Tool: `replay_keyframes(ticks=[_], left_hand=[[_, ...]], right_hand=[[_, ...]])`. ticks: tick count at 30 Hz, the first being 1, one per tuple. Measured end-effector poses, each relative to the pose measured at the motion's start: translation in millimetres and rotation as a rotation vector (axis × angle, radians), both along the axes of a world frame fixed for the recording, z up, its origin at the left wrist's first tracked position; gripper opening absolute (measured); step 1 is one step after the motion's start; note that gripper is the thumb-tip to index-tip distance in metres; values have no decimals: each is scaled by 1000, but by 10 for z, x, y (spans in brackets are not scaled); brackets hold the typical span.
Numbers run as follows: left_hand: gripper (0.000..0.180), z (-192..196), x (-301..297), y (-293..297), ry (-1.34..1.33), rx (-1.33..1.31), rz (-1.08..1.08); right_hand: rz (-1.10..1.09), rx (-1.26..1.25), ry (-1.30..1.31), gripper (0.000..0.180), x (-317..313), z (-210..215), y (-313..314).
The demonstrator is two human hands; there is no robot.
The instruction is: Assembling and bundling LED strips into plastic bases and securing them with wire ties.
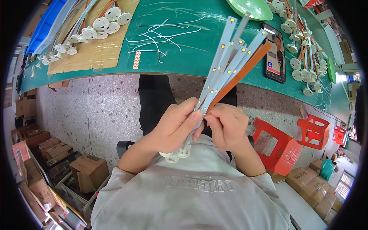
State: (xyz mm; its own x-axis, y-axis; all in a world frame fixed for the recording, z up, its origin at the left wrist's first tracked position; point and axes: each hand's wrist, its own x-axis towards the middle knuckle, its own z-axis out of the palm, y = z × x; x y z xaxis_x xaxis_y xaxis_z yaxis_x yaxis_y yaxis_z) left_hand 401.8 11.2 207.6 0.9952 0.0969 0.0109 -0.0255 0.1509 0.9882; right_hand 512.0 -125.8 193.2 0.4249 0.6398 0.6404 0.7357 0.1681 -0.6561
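In front of my chest, my left hand (174, 124) is closed around a bundle of narrow LED strips (220, 71), fanned out toward the table. Most strips show pale faces with small yellow chips; one turns an orange-brown side outward. White round end pieces (180, 154) hang from the bundle's lower end, below the left hand. My right hand (230, 124) is closed in a pinch against the bundle's right side. A thin pale bit shows at its fingertips, too small to name. Several thin white ties (165, 36) lie loose on the green table (111, 67).
More strips with white round ends (101, 25) lie on cardboard (92, 53) at left, others (297, 73) at right. A phone (274, 53) and a green bowl (251, 8) sit on the table. Red stools (278, 145) stand right; cartons (89, 172) stand left.
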Motion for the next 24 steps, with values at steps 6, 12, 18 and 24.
replay_keyframes(ticks=[6, 12, 18, 24], left_hand=[[26, -16, -39, 36, -80, 321, 3], [16, -25, -6, 19, -60, 255, 90], [17, 12, -6, 77, -41, 190, 88], [16, 69, 74, 137, -23, 272, 43]], right_hand=[[453, -5, 1771, 21, -168, 75, -203], [165, -107, 1391, 16, -270, 73, -117], [-109, 50, -85, 21, -28, 0, -1], [-106, -50, -410, 25, 162, 126, -8]])
